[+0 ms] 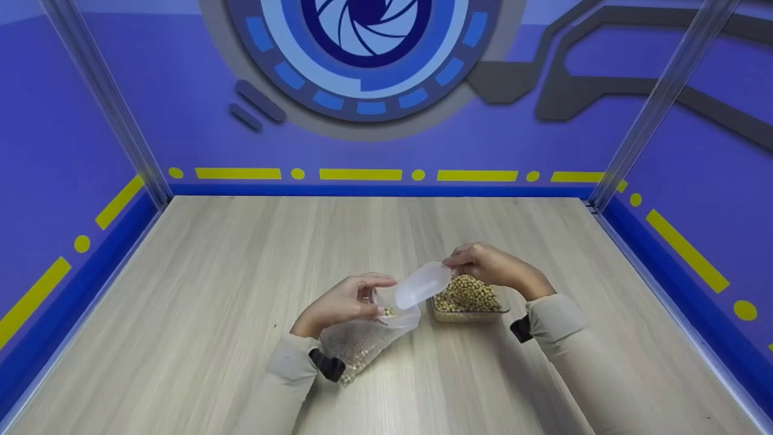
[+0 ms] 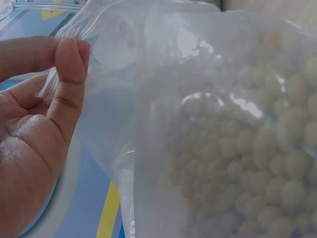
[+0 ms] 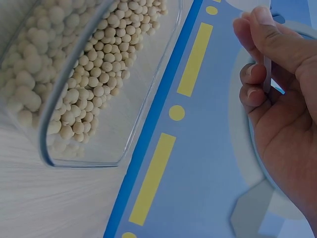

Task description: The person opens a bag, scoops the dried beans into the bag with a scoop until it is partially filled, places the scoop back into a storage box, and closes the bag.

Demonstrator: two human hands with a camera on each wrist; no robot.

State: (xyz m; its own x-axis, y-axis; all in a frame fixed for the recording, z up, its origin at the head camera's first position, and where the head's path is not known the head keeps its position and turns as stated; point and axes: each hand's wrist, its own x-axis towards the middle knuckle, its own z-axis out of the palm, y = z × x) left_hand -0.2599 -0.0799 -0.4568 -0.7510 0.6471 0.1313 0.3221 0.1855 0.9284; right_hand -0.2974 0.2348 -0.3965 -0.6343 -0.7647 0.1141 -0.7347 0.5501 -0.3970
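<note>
A clear plastic zip bag partly filled with round, pale beans hangs from my left hand. Thumb and fingers pinch the bag near its open mouth, as the left wrist view shows. My right hand holds a translucent white scoop by its handle. The scoop tilts down to the left, its lip over the bag's mouth, and no beans show in its bowl. Below the right hand stands a clear rectangular container with soybean-like beans heaped inside.
The wood-grain table carries the container. Blue panels with yellow markings enclose the back and both sides, joined by metal corner posts. A tiny dark speck lies left of the left hand.
</note>
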